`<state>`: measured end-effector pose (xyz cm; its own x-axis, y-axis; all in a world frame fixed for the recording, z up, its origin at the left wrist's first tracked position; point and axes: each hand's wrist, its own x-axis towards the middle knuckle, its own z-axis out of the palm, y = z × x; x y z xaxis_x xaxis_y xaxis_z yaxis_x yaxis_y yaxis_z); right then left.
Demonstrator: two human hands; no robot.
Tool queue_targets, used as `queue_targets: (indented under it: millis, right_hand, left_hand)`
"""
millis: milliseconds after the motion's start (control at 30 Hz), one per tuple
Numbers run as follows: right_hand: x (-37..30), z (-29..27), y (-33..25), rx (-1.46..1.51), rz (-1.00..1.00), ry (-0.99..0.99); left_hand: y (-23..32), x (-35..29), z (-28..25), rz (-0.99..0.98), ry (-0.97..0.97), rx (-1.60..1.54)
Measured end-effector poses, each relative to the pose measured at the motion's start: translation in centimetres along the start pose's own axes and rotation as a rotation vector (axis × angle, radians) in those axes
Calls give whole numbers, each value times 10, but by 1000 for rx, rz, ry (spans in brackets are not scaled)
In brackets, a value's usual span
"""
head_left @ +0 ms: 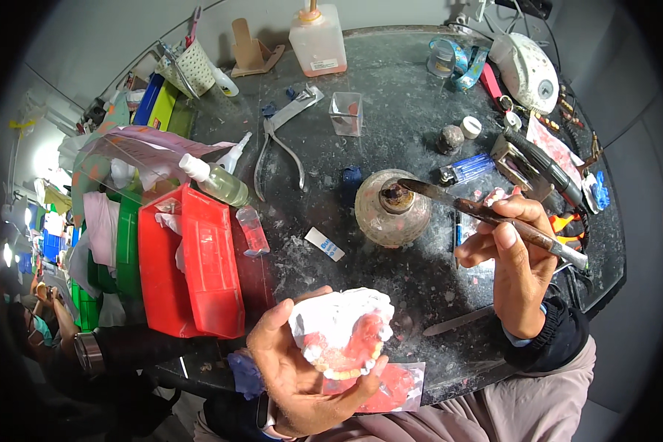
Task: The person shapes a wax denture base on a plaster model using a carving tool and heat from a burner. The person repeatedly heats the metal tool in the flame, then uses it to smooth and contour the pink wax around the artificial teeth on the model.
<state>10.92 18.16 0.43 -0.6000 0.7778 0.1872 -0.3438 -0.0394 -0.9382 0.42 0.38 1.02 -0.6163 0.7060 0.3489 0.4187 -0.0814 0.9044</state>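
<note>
My left hand (294, 368) is closed round a white plaster dental model (331, 313), which carries pink wax (364, 339) and a row of yellowish teeth (346, 370). Between the thumb and fingers of my right hand (519, 258) is a wax knife (486, 214) with a dark, stained handle. Its blade end reaches over the top of a round glass spirit burner (390, 221); whether a flame burns there I cannot tell. Below the model lies a pink wax sheet (401, 390) in clear plastic.
Red bins (213, 258) stand at left, beside a clear spray bottle (217, 180). Pliers (280, 144) and a small clear cup (346, 114) lie farther back. A blue lighter (468, 169) and a black handpiece (545, 166) are at right, near a flat blade (456, 321).
</note>
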Motion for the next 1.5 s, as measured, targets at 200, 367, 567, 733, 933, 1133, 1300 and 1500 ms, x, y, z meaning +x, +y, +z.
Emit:
queue_targets:
  millis: [200, 367, 567, 733, 933, 1133, 1300, 1500]
  right_hand:
    - [0, -2, 1, -54, -5, -27]
    - [-2, -3, 0, -98, -27, -28]
    - [1, 0, 3, -117, -37, 0]
    - [0, 4, 0, -117, -23, 20]
    - [2, 0, 2, -106, -4, 45]
    - [6, 0, 1, -66, 28, 17]
    - [9, -2, 2, -35, 28, -6]
    - [9, -2, 5, -29, 61, 12]
  left_hand:
    - [-4, -2, 0, -43, 29, -201]
    - [-15, -10, 0, -12, -27, -420]
    - [-13, -10, -1, 15, 20, -266]
    - [-1, -1, -3, -122, 67, -316]
    - [0, 9, 1, -296, 109, -503]
    - [-4, 6, -5, -245, 92, -320]
    - [-9, 3, -5, -121, 81, -230]
    - [-10, 0, -10, -69, 25, -121]
